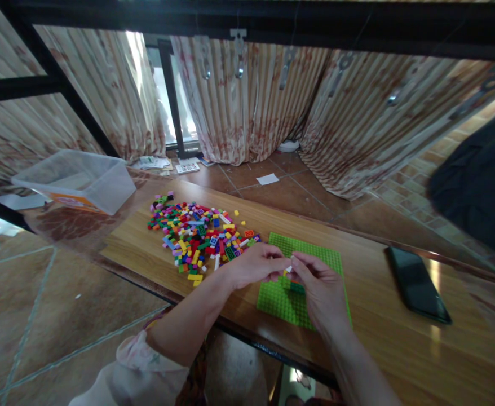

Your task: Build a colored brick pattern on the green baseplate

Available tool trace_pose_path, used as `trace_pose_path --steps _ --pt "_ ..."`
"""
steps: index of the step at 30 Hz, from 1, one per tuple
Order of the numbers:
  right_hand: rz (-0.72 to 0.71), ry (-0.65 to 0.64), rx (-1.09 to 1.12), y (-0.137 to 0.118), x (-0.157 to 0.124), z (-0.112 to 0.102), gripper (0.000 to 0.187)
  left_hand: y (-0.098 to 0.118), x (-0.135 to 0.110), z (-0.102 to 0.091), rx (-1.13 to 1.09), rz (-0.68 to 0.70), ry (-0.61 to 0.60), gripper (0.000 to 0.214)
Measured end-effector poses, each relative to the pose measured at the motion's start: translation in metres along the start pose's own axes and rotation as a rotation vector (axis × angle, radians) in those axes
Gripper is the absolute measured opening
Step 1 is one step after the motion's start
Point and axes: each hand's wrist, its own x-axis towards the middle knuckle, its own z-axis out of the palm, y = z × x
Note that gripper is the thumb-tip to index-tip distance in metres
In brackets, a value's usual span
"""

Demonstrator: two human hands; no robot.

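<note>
Over the green baseplate [279, 304] my two hands meet, fingertips close together. My left hand [258, 264] comes in from the left with its fingers closed in a pinch. My right hand [321, 282] pinches from the other side. Between the fingertips shows a small white toy brick [288, 269], with a bit of yellow beside it. Which fingers bear the yellow piece I cannot make out. Below them, a dark green brick [297, 288] with some orange above it sits on the baseplate, partly hidden by my right hand.
Left of the baseplate spreads a pile of loose, many-coloured bricks [197, 237] on the wooden board [146, 265]. A clear plastic box [112, 183] with an orange label stands at the far left. To the right lies a black phone [416, 285]. Curtains [247, 107] hang behind.
</note>
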Motion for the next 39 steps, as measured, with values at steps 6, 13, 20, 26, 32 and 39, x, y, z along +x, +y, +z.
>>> trace_pose_path --steps 6,13,20,26,32,39 --pt "0.054 -0.010 0.014 -0.002 0.000 -0.002 0.031 -0.004 0.003 0.007 0.089 0.080 0.097 0.033" --pt "0.018 -0.060 0.007 -0.001 0.001 -0.005 0.024 0.000 0.000 0.011 -0.148 -0.022 0.089 0.033" --pt "0.010 -0.089 0.007 0.001 0.002 -0.009 0.024 0.000 0.000 0.007 -0.271 -0.029 0.046 0.033" --pt "0.038 -0.027 0.071 -0.001 0.004 -0.009 0.026 0.004 -0.003 -0.018 0.064 0.026 0.157 0.021" --pt "0.032 0.023 0.088 -0.004 0.006 -0.015 0.028 0.002 -0.009 -0.043 0.566 0.077 0.138 0.016" --pt "0.023 0.087 0.072 -0.007 0.010 -0.021 0.030 -0.002 -0.005 -0.052 0.818 0.058 0.082 0.017"
